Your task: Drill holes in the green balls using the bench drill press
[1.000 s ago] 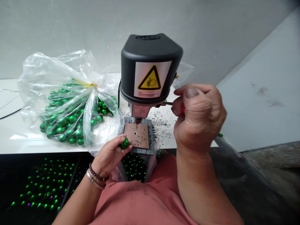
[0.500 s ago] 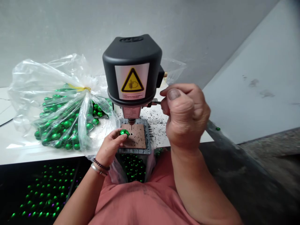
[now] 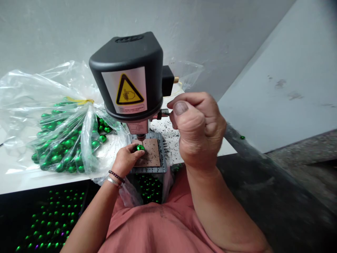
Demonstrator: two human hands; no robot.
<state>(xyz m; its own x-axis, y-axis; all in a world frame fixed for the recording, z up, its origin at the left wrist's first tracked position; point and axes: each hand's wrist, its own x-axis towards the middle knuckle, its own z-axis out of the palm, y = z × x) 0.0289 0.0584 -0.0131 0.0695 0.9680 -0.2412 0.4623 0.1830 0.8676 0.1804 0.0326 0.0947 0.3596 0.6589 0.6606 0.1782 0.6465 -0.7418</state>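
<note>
Under the bit of a black drill press (image 3: 129,70), my left hand (image 3: 127,159) pinches a shiny green ball (image 3: 140,147) between thumb and fingers. The ball rests over the brown board (image 3: 152,156) on the grey metal base, with the thin bit at its top. To the right of the press head, my right hand (image 3: 201,130) is closed around the end of the machine's feed handle (image 3: 165,112); most of the grip is hidden by the fingers.
A clear plastic bag (image 3: 86,137) full of green balls, tied with yellow, lies left on the white table. Dark shavings (image 3: 170,140) surround the base. More green balls show below the table, and one green ball (image 3: 242,137) lies at the right.
My left hand has moved the green ball rightward over the board to beneath the bit. The view has shifted, so the press head appears further left. My right hand keeps its grip.
</note>
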